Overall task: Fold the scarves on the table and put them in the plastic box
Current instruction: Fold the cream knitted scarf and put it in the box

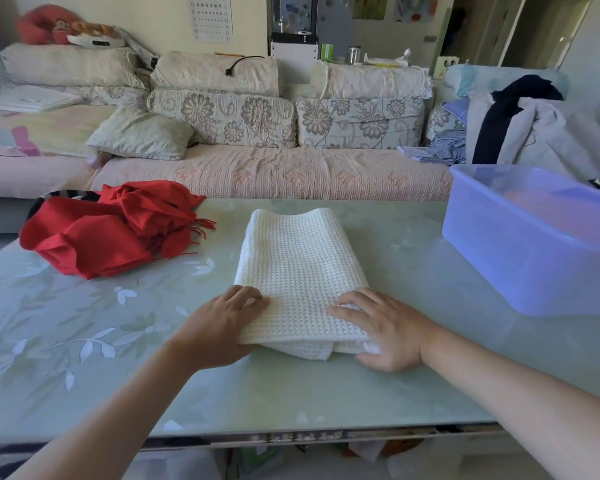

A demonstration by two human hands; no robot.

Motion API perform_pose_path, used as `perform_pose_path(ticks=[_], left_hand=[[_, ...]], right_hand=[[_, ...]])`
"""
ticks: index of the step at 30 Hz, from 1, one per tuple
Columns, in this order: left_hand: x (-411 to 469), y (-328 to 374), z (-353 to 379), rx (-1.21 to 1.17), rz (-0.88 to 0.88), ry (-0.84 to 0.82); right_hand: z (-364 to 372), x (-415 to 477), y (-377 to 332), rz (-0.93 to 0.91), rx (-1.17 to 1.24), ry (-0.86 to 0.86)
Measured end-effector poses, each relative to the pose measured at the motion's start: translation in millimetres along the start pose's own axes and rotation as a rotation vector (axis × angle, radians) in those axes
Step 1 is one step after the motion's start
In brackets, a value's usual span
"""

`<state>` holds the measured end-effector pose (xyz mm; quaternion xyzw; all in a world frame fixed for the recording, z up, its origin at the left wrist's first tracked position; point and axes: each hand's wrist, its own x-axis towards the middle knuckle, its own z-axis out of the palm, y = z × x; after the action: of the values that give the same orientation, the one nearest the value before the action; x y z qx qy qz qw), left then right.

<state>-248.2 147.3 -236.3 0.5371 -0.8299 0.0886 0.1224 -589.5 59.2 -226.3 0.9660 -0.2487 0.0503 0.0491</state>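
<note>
On the pale green floral-patterned table: folded white waffle-knit scarf, near end gripped by left hand and right hand, fingers curled over top. Left of it, crumpled red fringed scarf, covering something dark, hard to identify. Far right, translucent blue plastic box, cut off by frame edge

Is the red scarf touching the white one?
Apart. The head view shows a strip of bare table between the fringe of the red scarf and the white scarf.
</note>
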Motion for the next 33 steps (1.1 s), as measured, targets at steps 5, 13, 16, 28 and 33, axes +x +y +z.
perform_pose_path(ticks=[5,13,16,28,33], left_hand=[[6,3,7,-0.022,-0.01,0.036],[16,9,-26,-0.523,-0.409,0.277],[22,12,-43,-0.74,-0.491,0.42],[77,-8,-28,-0.703,-0.996,0.147],[79,-8,-42,-1.032,-0.758,0.168]], right_hand=[[0,1,-3,0.154,0.012,-0.003],[-35,12,7,0.484,0.286,0.187],[-63,15,16,0.598,0.709,0.432],[-38,68,37,0.984,0.835,0.49],[-34,79,45,0.931,0.789,0.621]])
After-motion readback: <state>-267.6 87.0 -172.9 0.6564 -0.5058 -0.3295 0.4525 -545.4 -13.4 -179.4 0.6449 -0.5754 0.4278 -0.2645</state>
